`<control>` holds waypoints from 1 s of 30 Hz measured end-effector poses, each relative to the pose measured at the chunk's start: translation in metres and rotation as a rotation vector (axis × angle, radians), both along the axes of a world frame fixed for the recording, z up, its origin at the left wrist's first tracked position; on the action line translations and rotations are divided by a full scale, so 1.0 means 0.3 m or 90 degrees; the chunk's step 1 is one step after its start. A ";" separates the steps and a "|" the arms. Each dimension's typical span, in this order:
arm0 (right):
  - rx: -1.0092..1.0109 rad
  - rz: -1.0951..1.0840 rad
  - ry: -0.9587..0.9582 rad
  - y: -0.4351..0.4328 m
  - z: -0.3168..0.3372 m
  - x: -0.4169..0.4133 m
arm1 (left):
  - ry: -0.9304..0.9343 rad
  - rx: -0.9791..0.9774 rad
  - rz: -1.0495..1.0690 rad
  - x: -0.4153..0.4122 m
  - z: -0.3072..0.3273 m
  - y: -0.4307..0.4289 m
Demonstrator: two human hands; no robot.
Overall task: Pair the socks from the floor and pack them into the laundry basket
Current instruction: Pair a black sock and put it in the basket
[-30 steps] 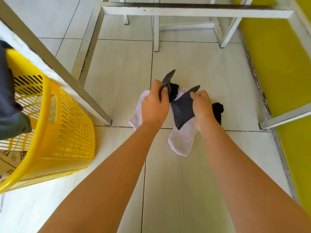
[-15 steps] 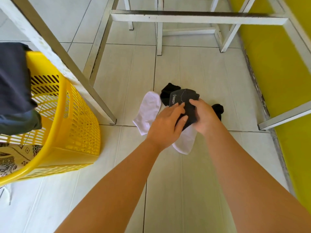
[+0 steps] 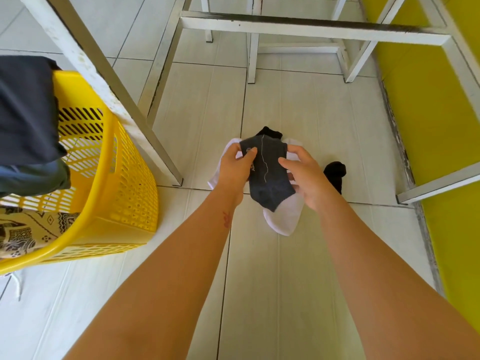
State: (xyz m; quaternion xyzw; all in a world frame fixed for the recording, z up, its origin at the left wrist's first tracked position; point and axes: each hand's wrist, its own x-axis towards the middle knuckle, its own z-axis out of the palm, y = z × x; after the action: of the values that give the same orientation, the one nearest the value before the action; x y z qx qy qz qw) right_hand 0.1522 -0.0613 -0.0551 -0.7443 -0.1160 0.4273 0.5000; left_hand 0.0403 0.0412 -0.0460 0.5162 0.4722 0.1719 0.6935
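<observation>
A dark grey sock pair (image 3: pixel 270 178) hangs flat between both hands above the floor, a thin white seam running down its middle. My left hand (image 3: pixel 235 170) pinches its upper left edge and my right hand (image 3: pixel 302 175) grips its right side. Under them on the tiles lie white socks: one (image 3: pixel 283 216) below the grey pair, another (image 3: pixel 228 149) peeking out at the left. A black sock (image 3: pixel 270 132) shows behind the grey one and another black sock (image 3: pixel 336 174) lies to the right. The yellow laundry basket (image 3: pixel 124 193) stands at the left.
Dark clothes (image 3: pixel 26 107) hang over the basket's rim and a patterned cloth (image 3: pixel 23 229) lies inside. White metal frame legs (image 3: pixel 111 87) cross the floor beside the basket and at the back (image 3: pixel 298 27). A yellow wall (image 3: pixel 441 126) runs along the right.
The two grey socks, held apart a second ago, have been laid together and now hang flat as one between both hands. The view has shifted slightly, showing more of the basket.
</observation>
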 end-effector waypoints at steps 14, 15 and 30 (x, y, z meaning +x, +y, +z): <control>0.101 0.128 0.015 0.145 0.362 -0.197 | 0.095 0.351 0.058 -0.250 0.376 0.019; 0.091 0.130 0.006 0.167 0.381 -0.221 | 0.100 0.374 0.073 -0.277 0.407 0.018; 0.204 0.392 -0.593 0.388 0.390 -0.714 | 0.174 0.308 0.429 -0.836 0.556 0.256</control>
State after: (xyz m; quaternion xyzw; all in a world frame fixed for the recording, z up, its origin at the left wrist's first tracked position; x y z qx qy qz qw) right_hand -0.0621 0.0549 0.0619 -0.7010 -0.5981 0.1577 0.3550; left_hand -0.2104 0.1181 0.1209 0.4989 0.6476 0.4246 0.3890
